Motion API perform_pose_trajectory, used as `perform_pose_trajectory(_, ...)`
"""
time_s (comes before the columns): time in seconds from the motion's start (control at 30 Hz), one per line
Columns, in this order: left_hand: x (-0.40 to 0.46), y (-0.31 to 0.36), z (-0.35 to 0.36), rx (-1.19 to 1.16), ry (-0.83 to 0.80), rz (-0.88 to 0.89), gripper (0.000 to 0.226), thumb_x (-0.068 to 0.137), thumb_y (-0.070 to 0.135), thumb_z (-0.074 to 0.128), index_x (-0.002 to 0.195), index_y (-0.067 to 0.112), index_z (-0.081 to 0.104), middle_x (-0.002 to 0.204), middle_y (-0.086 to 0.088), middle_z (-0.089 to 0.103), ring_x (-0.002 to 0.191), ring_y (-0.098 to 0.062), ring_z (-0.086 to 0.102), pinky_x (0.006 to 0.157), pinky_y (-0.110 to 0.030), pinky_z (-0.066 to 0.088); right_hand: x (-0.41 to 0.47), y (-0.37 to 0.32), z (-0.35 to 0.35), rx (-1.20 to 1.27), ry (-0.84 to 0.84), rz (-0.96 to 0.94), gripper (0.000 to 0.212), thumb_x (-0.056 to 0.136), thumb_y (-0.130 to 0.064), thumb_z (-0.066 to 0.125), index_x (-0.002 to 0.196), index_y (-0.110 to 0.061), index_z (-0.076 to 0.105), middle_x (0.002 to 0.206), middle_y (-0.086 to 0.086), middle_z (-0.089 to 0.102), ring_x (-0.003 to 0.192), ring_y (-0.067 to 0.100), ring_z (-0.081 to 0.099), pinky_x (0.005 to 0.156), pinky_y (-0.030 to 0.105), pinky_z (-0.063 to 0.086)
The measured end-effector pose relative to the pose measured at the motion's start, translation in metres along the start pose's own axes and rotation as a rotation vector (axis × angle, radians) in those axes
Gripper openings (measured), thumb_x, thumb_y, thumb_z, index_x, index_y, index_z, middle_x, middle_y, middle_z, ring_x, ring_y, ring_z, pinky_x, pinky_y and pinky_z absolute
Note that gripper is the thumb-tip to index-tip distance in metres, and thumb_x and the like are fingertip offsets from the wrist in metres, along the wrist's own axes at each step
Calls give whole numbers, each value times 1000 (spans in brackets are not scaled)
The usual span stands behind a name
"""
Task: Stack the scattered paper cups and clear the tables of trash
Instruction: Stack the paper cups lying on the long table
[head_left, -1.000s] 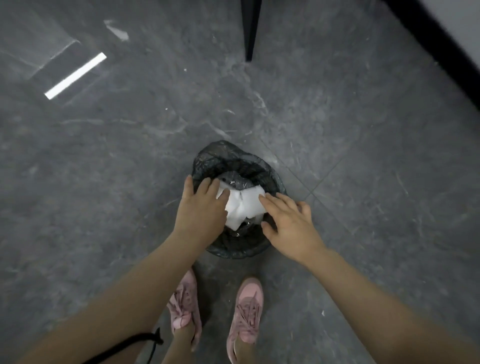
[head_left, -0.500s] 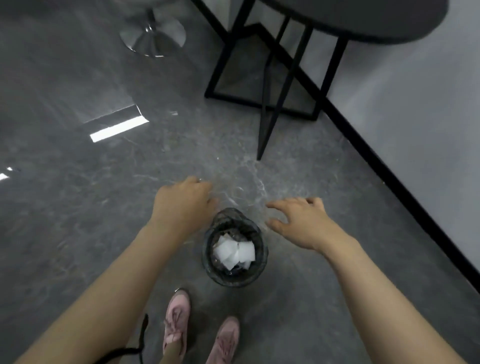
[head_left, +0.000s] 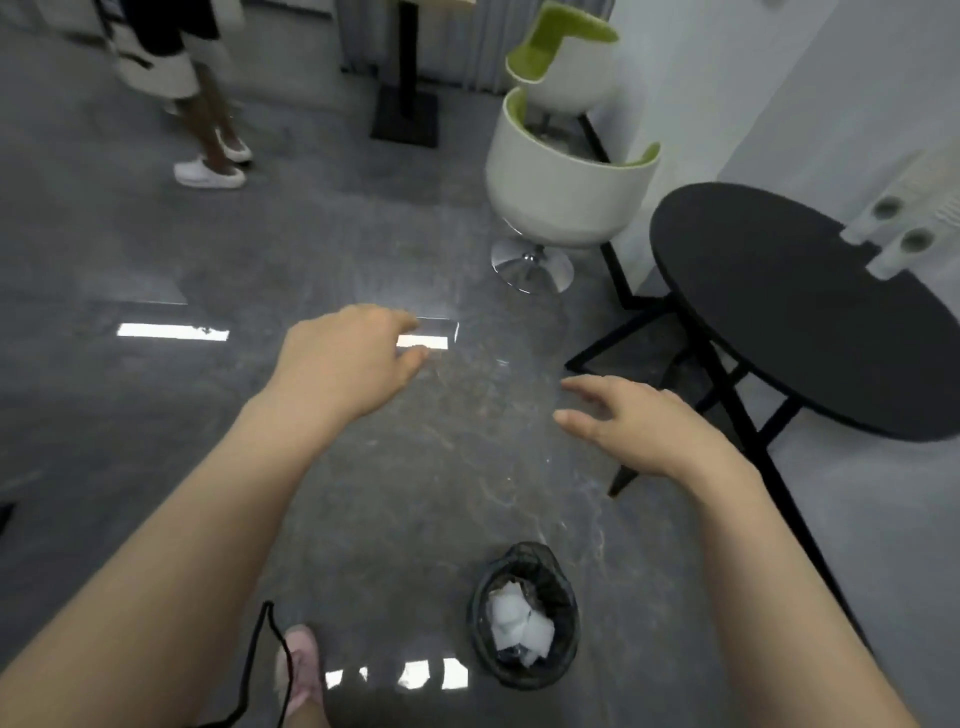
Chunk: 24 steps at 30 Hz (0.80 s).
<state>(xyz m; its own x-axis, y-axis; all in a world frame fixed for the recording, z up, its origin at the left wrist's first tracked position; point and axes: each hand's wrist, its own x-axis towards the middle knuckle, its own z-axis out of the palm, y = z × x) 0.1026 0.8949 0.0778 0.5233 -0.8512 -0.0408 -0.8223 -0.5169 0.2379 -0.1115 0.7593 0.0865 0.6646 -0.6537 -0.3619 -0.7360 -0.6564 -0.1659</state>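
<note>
White paper trash (head_left: 519, 621) sits in the bin (head_left: 525, 670), so dumping looks done. Left hand (head_left: 347, 364) and right hand (head_left: 631, 423), above the bin, are relaxed-open, empty. Round table (head_left: 779, 312) right of the bin shows blurry white cups (head_left: 901, 234) left to stack.

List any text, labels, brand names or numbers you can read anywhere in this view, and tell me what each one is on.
None: no readable text shows anywhere in this view.
Trash bin: black liner and white paper inside, no print visible.
Black round table: bare top, no label.
White objects at the table's far edge: too blurred to tell any marking.
White-and-green chairs: no logo visible.
</note>
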Motion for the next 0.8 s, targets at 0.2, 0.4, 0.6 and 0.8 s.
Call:
perform_pose_trajectory(0.2, -11, -91, -52, -13, 54, -182, 44, 95, 50, 44, 136, 34, 49, 133, 0, 57, 122, -24, 52, 85, -35, 41, 43, -95, -33, -12, -15, -119, 52, 91, -59, 45, 140, -39, 40, 142, -8, 48, 131, 13, 45, 110, 37, 30)
perform_pose_trajectory(0.4, 12, -167, -82, -18, 44, -276, 44, 95, 51, 43, 136, 35, 48, 133, 2, 57, 120, -24, 54, 82, -34, 42, 100, -171, -54, 11, -19, -137, 52, 89, -61, 47, 137, -41, 42, 139, -10, 52, 128, 10, 48, 108, 37, 32)
perform_pose_trajectory(0.6, 77, -219, -103, -49, 59, -237, 44, 96, 49, 43, 136, 32, 49, 132, 3, 58, 118, -23, 55, 77, -32, 37, 160, -216, -68, 59, 8, -90, 51, 89, -60, 48, 135, -40, 44, 136, -10, 54, 126, 10, 49, 106, 36, 34)
perform_pose_trajectory(0.8, 171, -247, -104, -68, -10, -165, 43, 95, 50, 43, 134, 32, 51, 129, 2, 60, 115, -25, 56, 79, -34, 41, 228, -223, -83, 45, -38, -11, 52, 90, -60, 47, 137, -39, 42, 138, -8, 52, 128, 12, 48, 107, 38, 33)
